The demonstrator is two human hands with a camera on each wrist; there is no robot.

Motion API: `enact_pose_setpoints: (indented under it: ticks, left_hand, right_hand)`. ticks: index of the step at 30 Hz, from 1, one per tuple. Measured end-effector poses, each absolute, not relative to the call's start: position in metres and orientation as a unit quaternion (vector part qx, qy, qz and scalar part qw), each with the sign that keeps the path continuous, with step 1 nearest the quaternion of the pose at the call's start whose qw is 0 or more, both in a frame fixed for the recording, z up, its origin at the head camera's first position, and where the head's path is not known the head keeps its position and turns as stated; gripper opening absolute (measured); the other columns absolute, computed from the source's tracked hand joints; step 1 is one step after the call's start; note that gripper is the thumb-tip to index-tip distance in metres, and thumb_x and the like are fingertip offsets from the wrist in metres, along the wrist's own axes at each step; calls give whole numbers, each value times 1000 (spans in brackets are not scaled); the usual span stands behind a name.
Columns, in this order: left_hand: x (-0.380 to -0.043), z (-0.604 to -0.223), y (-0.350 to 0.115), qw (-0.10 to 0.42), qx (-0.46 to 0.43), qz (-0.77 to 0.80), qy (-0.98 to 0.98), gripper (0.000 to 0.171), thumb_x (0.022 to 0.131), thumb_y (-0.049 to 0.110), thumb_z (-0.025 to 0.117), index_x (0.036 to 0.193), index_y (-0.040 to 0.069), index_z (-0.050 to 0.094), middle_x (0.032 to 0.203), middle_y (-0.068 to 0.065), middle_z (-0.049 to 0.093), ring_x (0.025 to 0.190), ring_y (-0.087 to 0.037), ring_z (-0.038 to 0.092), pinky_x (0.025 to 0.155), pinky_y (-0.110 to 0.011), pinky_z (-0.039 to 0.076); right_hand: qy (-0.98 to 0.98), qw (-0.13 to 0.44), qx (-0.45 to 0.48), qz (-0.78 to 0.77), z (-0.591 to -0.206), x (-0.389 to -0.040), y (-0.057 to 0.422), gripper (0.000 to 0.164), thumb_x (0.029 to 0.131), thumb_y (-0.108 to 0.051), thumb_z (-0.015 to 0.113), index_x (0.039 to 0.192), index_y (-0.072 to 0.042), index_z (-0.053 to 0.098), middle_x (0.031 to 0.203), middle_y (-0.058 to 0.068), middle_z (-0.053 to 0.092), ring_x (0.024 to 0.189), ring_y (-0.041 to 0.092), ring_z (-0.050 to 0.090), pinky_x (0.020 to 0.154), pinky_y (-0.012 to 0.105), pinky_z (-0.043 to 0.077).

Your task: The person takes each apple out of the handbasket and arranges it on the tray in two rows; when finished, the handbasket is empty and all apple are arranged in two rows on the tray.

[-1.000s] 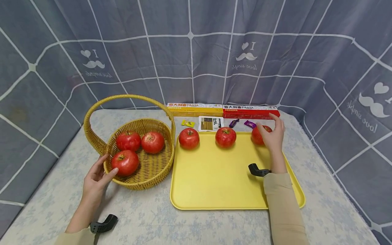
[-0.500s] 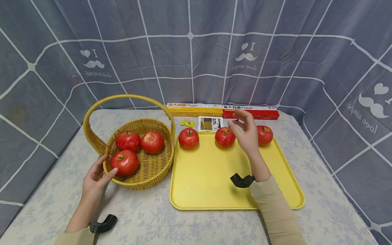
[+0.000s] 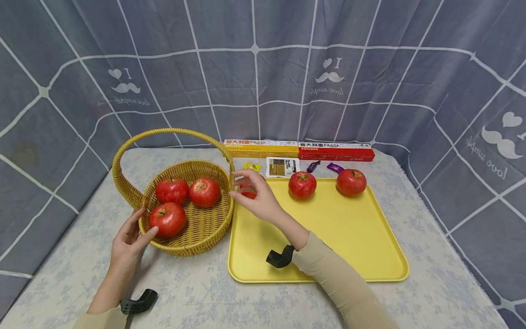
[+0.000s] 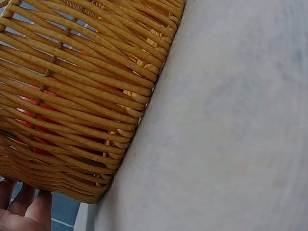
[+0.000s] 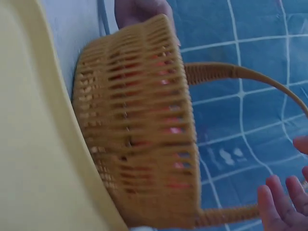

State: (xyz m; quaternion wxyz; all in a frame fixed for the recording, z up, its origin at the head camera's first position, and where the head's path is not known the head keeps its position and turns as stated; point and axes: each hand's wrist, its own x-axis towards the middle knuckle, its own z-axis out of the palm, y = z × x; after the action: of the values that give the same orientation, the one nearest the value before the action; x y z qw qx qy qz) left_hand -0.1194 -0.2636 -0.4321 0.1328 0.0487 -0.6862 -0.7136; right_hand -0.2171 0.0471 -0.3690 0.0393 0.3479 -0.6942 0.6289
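Note:
A wicker basket with a tall arched handle stands on the left, holding three red apples. My left hand grips its near-left rim, thumb over the edge beside the closest apple. In the left wrist view, fingertips meet the basket's woven side. My right hand is beside the basket's right rim and handle base, fingers spread, holding nothing. Behind it, an apple on the yellow tray is partly hidden. Two more apples sit along the tray's far edge.
Behind the tray lie a yellow candy, a white sachet and two purple-wrapped candies. A yellow pasta box and a red pasta box line the back, before a grey-blue curtain.
My right hand has swept left across the tray from the right-hand apple, past the middle one, to the basket's right side. My left hand and the apples have stayed put.

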Motion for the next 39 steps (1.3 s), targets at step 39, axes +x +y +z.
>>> enact_pose_setpoints:
  ticks: [39]
  left_hand:
    - [-120,-431,-264,127,61,-699,-701,65,88,4,64,146,10,35,156,-2,16,141,-14,16,102,-11,28]
  right_hand:
    - [-854,-60,328,399,-388,-253,-44,61,84,-27,70,138,-11,46,139,3,44,128,16,37,102,25,34]
